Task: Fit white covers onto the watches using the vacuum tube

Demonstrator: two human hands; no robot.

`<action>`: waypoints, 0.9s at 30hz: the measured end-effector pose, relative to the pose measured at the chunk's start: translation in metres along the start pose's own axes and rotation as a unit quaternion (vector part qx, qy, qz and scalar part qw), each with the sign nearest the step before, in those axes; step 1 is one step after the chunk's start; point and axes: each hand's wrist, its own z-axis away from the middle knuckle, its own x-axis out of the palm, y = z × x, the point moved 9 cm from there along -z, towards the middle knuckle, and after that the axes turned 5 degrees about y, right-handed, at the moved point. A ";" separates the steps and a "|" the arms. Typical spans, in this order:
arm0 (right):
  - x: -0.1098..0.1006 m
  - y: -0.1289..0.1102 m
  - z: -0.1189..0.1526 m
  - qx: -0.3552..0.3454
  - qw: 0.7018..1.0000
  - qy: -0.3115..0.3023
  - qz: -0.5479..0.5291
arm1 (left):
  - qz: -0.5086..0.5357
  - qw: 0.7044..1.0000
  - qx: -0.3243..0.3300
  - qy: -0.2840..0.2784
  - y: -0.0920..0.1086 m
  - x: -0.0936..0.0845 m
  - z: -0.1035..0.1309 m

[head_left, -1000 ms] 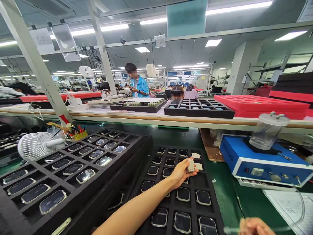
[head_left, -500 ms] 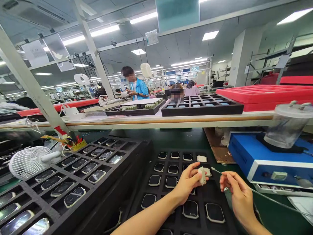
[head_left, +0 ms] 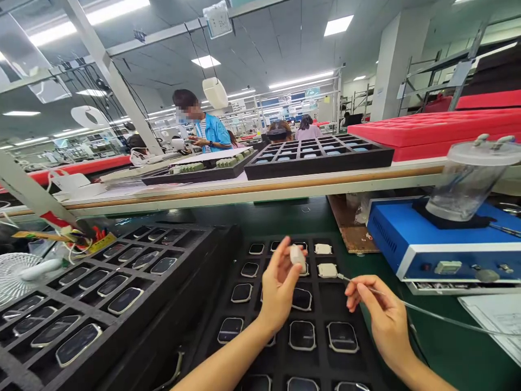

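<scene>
My left hand [head_left: 279, 282] is closed on a small pale watch case [head_left: 297, 256], held up on edge between thumb and fingers. In my right hand [head_left: 380, 312] is a slim tube-fed tool [head_left: 349, 279], pinched in the fingertips, with clear tubing [head_left: 439, 320] trailing off to the right. Its tip points left, close to a pale watch back [head_left: 328, 270] in the black foam tray [head_left: 334, 296]; I cannot tell if they touch. Another pale watch back [head_left: 323, 248] lies just behind. Several dark-screened watches, such as one watch [head_left: 342, 336], sit face up in other compartments.
At the left, a stacked black tray [head_left: 134, 331] holds more watches beside a white fan [head_left: 20, 277]. A blue machine [head_left: 407, 239] with a clear canister [head_left: 462, 187] stands right. Above runs a shelf [head_left: 195, 202] bearing black and red trays [head_left: 439, 127]. A person [head_left: 211, 130] stands beyond.
My left hand has lifted and drawn left with the watch case, now turned differently. The tool tip has come near the second pale watch back. The whole view has shifted.
</scene>
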 end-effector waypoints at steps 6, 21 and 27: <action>0.003 -0.015 0.012 -0.093 0.995 -0.029 -0.001 | 0.077 0.959 -0.248 -0.113 -0.068 0.032 0.019; 0.000 -0.003 0.007 -0.036 0.998 -0.016 -0.039 | 0.033 0.942 -0.238 -0.235 -0.070 0.042 0.026; 0.001 0.001 0.007 -0.019 0.999 -0.014 -0.032 | 0.019 0.936 -0.251 -0.245 -0.071 0.045 0.029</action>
